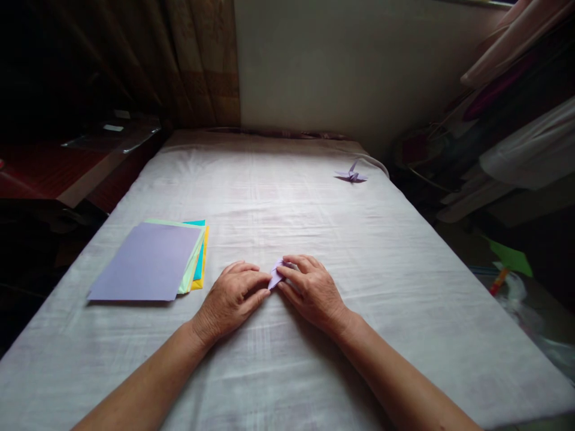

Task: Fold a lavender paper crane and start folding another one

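Observation:
A small folded piece of lilac paper (275, 274) lies on the white cloth-covered surface (314, 215), pressed between both hands. My left hand (231, 297) rests knuckles up, its fingertips closed against the paper's left edge. Pinching the paper's right side are the curled fingers of my right hand (309, 290). Most of the paper is hidden under the fingers. A finished lilac paper crane (351, 175) stands far off at the back right.
A stack of coloured paper sheets (153, 260), lilac on top with green, teal and yellow beneath, lies to the left of my hands. Dark wooden furniture (85, 161) borders the left side. Clothes and clutter (507, 137) crowd the right.

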`<action>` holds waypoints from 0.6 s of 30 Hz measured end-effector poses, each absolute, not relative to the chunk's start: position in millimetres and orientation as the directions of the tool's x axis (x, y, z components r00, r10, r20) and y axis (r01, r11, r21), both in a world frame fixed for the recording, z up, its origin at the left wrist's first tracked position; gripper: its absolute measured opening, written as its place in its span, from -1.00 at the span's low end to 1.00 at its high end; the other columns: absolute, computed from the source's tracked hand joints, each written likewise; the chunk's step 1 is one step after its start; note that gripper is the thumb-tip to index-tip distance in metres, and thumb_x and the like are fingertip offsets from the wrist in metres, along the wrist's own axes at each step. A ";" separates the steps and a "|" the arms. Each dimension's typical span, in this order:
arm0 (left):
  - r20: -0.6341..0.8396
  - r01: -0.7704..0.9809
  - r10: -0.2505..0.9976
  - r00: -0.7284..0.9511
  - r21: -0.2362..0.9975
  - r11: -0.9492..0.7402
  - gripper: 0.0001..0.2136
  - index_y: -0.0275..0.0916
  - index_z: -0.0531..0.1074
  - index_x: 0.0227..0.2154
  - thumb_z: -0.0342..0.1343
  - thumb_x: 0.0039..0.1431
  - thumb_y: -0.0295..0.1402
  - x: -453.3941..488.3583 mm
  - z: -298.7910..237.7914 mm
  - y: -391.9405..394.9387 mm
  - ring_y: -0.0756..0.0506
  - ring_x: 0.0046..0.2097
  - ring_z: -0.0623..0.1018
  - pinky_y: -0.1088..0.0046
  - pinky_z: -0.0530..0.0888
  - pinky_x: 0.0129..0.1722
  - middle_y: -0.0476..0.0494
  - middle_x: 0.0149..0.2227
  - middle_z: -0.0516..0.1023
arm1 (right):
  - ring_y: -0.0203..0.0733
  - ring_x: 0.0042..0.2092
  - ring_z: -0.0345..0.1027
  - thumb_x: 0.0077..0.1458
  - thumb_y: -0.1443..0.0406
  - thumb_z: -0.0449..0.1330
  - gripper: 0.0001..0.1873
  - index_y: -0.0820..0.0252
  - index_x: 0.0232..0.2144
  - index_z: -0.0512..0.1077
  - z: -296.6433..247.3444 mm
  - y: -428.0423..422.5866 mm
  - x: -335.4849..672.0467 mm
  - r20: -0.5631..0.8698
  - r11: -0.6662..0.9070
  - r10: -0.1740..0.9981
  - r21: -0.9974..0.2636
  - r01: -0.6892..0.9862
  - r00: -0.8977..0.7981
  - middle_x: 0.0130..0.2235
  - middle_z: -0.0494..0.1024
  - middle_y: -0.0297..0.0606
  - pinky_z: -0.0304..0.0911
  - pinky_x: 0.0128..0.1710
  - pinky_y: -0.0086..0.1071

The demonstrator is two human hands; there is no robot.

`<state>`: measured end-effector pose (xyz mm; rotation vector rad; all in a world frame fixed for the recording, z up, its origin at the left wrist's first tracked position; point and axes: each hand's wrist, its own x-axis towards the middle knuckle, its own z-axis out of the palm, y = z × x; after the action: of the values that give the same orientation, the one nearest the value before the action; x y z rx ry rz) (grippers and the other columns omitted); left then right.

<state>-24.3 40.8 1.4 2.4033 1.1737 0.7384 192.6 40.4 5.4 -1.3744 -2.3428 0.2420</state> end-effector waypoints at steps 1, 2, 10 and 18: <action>0.288 0.610 0.801 0.524 0.529 -0.589 -0.82 -0.13 0.52 -0.15 0.06 0.27 -0.31 -24.4 1.5 40.8 -0.12 -0.05 0.54 0.22 0.39 0.09 -0.07 -0.20 0.64 | -0.07 0.03 0.33 0.23 0.26 0.13 -0.75 0.07 -0.08 0.53 4.5 39.4 193.2 0.272 0.504 0.862 -0.369 0.781 -0.427 0.02 0.52 -0.17 0.27 0.07 -0.19; 0.284 0.608 0.798 0.532 0.529 -0.593 -0.82 -0.12 0.52 -0.15 0.07 0.27 -0.32 -24.5 1.6 41.0 -0.12 -0.05 0.54 0.23 0.39 0.09 -0.05 -0.20 0.64 | -0.08 0.01 0.35 0.22 0.27 0.13 -0.75 0.07 -0.09 0.53 3.3 38.2 194.0 0.285 0.509 0.859 -0.390 0.768 -0.425 0.00 0.53 -0.17 0.28 0.06 -0.20; 0.291 0.585 0.772 0.565 0.520 -0.623 -0.80 -0.12 0.53 -0.11 0.04 0.29 -0.36 -20.8 3.3 42.2 -0.09 -0.08 0.55 0.29 0.42 0.02 -0.07 -0.19 0.63 | -0.15 -0.03 0.43 0.24 0.35 0.09 -0.74 0.12 -0.11 0.54 -10.6 35.9 200.5 0.389 0.542 0.834 -0.443 0.714 -0.392 -0.05 0.58 -0.16 0.35 0.01 -0.26; 0.389 0.542 0.764 0.514 0.544 -0.641 -0.80 -0.15 0.49 -0.08 0.05 0.30 -0.40 -20.8 -1.8 41.2 -0.07 -0.17 0.55 0.34 0.47 -0.09 -0.08 -0.23 0.60 | -0.19 -0.10 0.50 0.26 0.37 0.11 -0.78 0.11 -0.15 0.54 -16.4 44.2 198.8 0.552 0.710 0.688 -0.374 0.597 -0.472 -0.12 0.62 -0.17 0.43 -0.08 -0.32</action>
<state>-20.8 41.2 -1.8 2.4056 1.0843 0.8756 198.8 44.2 -16.4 -0.9716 -2.2153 0.1679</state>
